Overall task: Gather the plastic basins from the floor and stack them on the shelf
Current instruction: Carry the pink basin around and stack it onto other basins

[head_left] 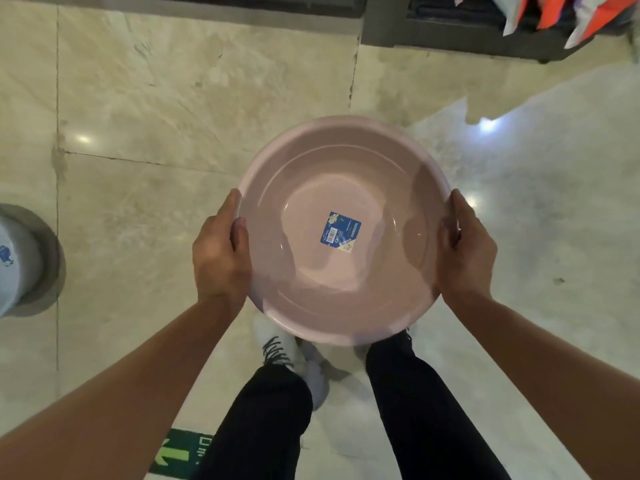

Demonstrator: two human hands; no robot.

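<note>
A round pink plastic basin [311,188] with a blue label in its bottom hangs level above the floor, in front of my legs. My left hand [220,252] grips its left rim, thumb inside the wall. My right hand [467,247] grips the right rim the same way. A pale blue-white basin [17,261] lies on the floor at the left edge, partly cut off by the frame.
Beige marble floor tiles [173,98] spread ahead. The dark base of a shelf unit [450,32] runs along the top, with orange and white packets [554,12] at the top right. A green floor arrow [176,455] lies by my left leg.
</note>
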